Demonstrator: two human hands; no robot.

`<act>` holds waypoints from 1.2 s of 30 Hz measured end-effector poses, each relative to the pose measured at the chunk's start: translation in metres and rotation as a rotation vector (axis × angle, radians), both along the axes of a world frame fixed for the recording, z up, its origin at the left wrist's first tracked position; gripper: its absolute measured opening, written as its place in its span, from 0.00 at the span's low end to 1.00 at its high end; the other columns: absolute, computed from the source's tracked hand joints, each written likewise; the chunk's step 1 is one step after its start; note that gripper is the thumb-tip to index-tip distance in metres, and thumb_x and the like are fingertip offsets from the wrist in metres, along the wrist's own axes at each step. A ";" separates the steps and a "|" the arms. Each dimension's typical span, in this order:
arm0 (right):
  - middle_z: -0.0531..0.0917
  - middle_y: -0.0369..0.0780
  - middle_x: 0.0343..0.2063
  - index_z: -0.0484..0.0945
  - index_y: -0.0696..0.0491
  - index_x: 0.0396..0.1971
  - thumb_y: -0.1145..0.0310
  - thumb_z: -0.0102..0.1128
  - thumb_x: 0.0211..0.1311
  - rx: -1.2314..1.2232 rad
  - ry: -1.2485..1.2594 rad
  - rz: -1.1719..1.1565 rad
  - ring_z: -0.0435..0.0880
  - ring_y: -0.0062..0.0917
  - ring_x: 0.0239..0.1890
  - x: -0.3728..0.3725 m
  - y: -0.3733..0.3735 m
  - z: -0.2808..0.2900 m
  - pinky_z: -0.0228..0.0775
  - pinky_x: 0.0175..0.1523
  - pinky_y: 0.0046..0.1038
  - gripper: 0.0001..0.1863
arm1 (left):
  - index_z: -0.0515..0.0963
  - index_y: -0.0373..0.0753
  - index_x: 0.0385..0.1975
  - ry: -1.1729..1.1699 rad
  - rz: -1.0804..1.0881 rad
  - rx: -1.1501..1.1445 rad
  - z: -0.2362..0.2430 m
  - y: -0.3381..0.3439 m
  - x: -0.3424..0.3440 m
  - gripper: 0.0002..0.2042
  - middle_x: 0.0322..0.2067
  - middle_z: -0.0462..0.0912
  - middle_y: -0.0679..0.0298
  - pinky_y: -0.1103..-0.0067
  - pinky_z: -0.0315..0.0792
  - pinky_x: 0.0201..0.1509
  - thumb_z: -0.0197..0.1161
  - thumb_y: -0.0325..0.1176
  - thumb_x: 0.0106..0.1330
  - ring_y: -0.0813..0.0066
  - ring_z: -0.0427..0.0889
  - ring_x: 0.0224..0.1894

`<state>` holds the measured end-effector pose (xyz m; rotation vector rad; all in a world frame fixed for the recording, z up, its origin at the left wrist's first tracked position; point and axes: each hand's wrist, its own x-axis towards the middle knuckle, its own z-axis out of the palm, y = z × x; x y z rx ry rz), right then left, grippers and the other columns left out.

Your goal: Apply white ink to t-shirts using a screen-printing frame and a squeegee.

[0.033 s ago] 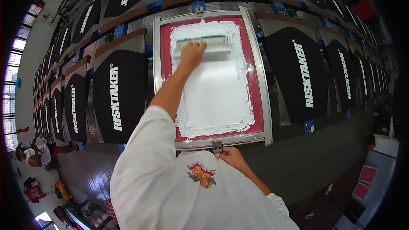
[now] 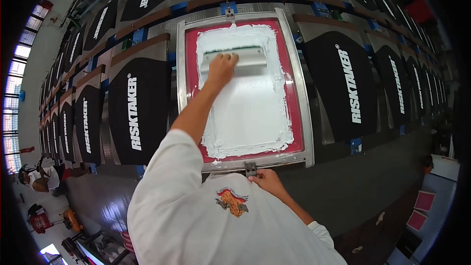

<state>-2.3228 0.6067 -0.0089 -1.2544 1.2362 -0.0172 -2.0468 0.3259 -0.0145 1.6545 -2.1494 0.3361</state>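
My left hand grips a metal-bodied squeegee near the far end of a printing screen. White ink covers the middle of the mesh, with thick ridges along its edges. Around it shows a band of pink-red mesh inside a metal frame. The squeegee lies crosswise in the ink, its blade edge hidden. At the frame's near edge, my right hand has its thumb and fingers closed on a small dark metal clamp, close against my white shirt.
Black fabric panels with white lettering lie on boards to the left and right, with more in rows beyond. Blue brackets and a rail run along the boards. Another person is at the far left. Pink sheets lie at the right.
The squeegee and my left hand have shifted slightly toward me over the ink. My right hand stays at the clamp.
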 end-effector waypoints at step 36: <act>0.82 0.41 0.26 0.78 0.61 0.33 0.49 0.55 0.61 -0.051 -0.039 0.256 0.79 0.21 0.25 -0.013 -0.025 -0.012 0.71 0.32 0.23 0.25 | 0.82 0.44 0.37 0.230 0.058 0.709 0.103 0.243 -0.097 0.17 0.34 0.83 0.54 0.67 0.76 0.38 0.60 0.28 0.44 0.56 0.82 0.38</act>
